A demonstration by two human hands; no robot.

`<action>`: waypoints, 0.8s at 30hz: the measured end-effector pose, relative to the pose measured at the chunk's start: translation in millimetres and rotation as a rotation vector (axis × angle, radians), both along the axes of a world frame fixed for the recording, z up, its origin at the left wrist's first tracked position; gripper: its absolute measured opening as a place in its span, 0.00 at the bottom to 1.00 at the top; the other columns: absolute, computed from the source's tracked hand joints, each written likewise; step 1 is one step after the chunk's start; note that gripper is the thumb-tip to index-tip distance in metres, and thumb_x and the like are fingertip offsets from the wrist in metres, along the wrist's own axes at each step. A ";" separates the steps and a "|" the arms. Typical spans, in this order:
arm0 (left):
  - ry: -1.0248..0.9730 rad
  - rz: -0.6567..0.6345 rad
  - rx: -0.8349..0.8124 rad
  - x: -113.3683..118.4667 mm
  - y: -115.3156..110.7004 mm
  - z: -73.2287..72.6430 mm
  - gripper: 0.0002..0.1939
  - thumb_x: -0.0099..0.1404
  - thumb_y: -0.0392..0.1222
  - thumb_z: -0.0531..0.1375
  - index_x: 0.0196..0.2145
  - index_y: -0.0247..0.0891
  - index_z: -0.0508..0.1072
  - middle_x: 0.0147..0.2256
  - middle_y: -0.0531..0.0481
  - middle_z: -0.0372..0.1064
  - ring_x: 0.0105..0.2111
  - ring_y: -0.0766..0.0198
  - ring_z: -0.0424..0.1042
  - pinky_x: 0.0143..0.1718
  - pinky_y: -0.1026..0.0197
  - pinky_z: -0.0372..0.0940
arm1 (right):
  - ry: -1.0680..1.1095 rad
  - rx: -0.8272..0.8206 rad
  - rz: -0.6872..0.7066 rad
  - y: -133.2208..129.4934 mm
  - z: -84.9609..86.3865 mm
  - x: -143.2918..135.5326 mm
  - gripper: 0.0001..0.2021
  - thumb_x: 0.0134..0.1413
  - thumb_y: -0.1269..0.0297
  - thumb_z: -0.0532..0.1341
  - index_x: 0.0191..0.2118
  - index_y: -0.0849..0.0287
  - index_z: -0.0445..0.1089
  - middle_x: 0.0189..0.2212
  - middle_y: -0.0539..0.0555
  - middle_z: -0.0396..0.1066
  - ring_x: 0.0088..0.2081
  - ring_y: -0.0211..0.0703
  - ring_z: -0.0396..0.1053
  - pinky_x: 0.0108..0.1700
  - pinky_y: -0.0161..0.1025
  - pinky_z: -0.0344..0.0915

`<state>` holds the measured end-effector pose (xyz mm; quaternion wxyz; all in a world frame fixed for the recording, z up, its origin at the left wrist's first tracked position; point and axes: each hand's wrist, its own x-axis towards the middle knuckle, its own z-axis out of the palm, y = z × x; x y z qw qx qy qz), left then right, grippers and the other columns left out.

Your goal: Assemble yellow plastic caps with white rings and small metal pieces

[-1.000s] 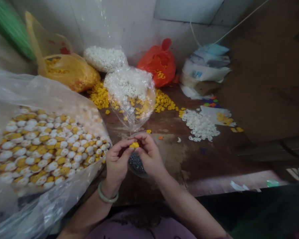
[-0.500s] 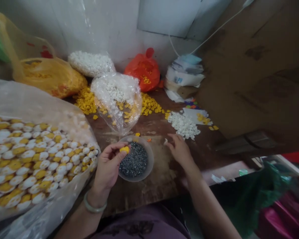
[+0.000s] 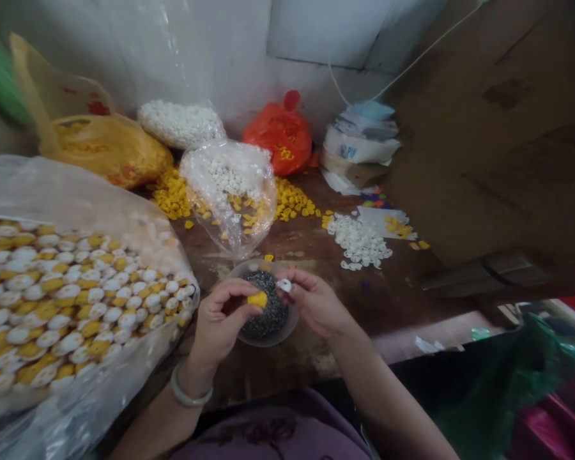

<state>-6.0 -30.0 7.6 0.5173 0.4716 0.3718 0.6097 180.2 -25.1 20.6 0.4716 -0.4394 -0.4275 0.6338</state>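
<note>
Between the thumb and fingers of my left hand (image 3: 223, 319) is a small yellow plastic piece (image 3: 257, 299). My right hand (image 3: 319, 303) pinches a small white plastic piece (image 3: 284, 285), a short gap away from the yellow one. Both pieces are over a round translucent bowl (image 3: 292, 322) of small dark grains (image 3: 266, 322). Further right on the table lies a pile of similar white pieces (image 3: 359, 239). My fingers partly hide the bowl's left and right sides.
A large clear bag (image 3: 86, 198) of yellow-and-white pieces fills the left. Behind the bowl are a clear bag (image 3: 230, 172) of white pieces, loose yellow pieces (image 3: 292, 199), a yellow bag (image 3: 119, 150), a red bag (image 3: 278, 137) and a paper stack (image 3: 361, 137).
My right hand has moved left from beside the white pile to the bowl and now holds a white piece. My left hand, still holding the yellow piece, has shifted slightly right.
</note>
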 end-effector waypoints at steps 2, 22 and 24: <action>0.103 0.002 0.083 -2.5 0.1 3.4 0.08 0.50 0.34 0.70 0.30 0.43 0.81 0.31 0.48 0.76 0.34 0.60 0.73 0.39 0.60 0.67 | 0.006 0.017 0.052 -1.5 7.6 -14.9 0.15 0.43 0.53 0.73 0.35 0.55 0.77 0.30 0.49 0.72 0.30 0.37 0.67 0.36 0.35 0.65; 0.155 0.107 0.188 -6.5 4.8 2.3 0.06 0.59 0.34 0.63 0.34 0.43 0.78 0.37 0.46 0.79 0.42 0.56 0.75 0.47 0.54 0.68 | -0.482 0.365 0.402 61.6 15.0 -13.0 0.07 0.56 0.62 0.64 0.38 0.57 0.76 0.33 0.50 0.76 0.35 0.42 0.73 0.40 0.39 0.69; 0.039 0.154 0.012 -4.8 6.8 0.7 0.04 0.58 0.37 0.65 0.33 0.40 0.77 0.36 0.46 0.79 0.36 0.60 0.76 0.41 0.59 0.70 | -0.831 0.478 0.243 96.4 18.5 -16.6 0.09 0.60 0.69 0.59 0.43 0.57 0.75 0.39 0.52 0.76 0.40 0.43 0.73 0.45 0.40 0.68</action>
